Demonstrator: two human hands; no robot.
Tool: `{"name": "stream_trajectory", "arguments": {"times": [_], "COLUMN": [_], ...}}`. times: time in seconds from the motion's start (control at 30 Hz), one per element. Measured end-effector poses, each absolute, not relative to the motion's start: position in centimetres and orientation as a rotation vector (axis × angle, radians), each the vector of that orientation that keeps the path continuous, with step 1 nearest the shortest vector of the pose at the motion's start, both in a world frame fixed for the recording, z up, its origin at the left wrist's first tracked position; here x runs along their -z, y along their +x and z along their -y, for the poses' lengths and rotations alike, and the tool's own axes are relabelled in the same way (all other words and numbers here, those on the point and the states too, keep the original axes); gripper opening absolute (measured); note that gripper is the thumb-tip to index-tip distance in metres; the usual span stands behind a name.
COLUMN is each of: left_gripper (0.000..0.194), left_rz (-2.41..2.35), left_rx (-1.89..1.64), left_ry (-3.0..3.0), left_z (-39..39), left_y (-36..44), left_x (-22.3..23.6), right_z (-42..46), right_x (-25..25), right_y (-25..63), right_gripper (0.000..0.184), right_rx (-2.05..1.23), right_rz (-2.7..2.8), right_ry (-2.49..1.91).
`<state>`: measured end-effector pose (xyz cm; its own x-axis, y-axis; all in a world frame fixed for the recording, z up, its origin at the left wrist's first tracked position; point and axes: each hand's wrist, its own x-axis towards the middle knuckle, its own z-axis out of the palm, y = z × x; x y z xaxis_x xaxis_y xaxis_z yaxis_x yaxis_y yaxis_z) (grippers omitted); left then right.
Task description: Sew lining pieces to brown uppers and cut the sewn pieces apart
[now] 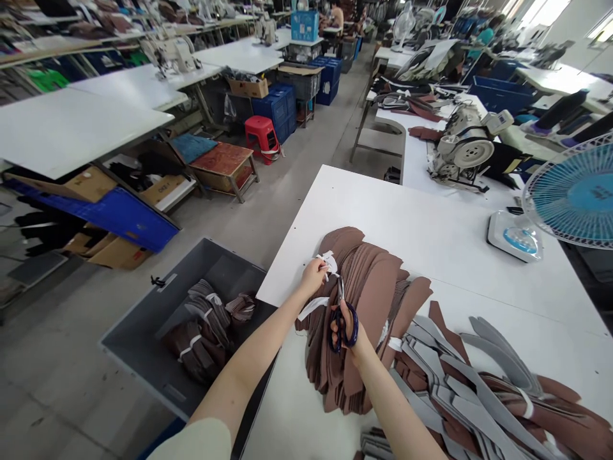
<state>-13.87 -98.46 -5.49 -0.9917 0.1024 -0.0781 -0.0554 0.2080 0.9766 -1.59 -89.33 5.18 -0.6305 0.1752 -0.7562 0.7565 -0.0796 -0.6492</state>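
My left hand [312,276] pinches a white tie strip [329,262] knotted round a stack of brown cut fabric pieces [364,300] on the white table [431,230]. My right hand [348,329] grips dark blue-handled scissors [341,313], whose blades point up at the strip just beside my left fingers. A loose end of the white strip [311,308] hangs below my left wrist. More bundles of grey and brown cut pieces [479,390] lie to the right of the stack.
A grey bin [143,332] with tied brown bundles stands on the floor left of the table. A blue fan [575,195] and a sewing machine [462,144] are at the right. Boxes, blue crates and a red stool [261,135] line the aisle. People work far back.
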Motion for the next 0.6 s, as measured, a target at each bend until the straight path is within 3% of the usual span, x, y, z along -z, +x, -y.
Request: {"name": "stream_trajectory", "arguments": {"times": [0.47, 0.6], "left_gripper": [0.005, 0.022], "left_rz": [-2.353, -2.519], "left_rx": [-1.974, -1.884], "left_ry": [0.408, 0.413], "left_z": [100.0, 101.7], "left_y": [-12.4, -13.2], "left_x": [4.9, 4.4], "right_z": [89.1, 88.7], "right_x": [-1.6, -1.5], "right_y": [-3.1, -1.9], "right_gripper": [0.053, 0.058], "right_rx": [1.905, 1.994], "right_rz": [-1.726, -1.764], "right_ry": [0.948, 0.822]}}
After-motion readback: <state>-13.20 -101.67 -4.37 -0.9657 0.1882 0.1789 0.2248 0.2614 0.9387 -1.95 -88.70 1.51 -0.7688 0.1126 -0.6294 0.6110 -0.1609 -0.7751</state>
